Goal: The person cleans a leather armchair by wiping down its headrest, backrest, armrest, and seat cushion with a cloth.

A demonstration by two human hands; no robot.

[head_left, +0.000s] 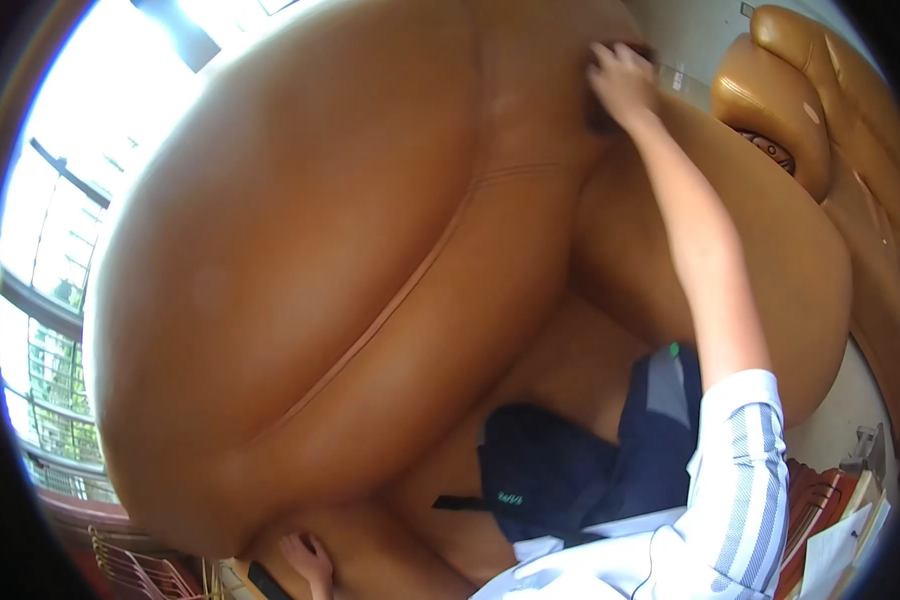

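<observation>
A large, puffy brown leather sofa fills most of the head view, with a seam curving across its cushion. My right hand reaches far up to the sofa's upper part, its fingers bent against the leather. Dark brown patches show beside and under that hand; whether they are a held thing or shadow is unclear. Down at the lower left, my left hand rests on a rounded brown leather part, with its fingers lying on the surface. Close by that hand is a narrow black object.
Another brown leather sofa stands at the upper right, with a dark ornate piece at its side. Wire racks are at the lower left, windows at the left. Papers lie by reddish-brown wood at the lower right.
</observation>
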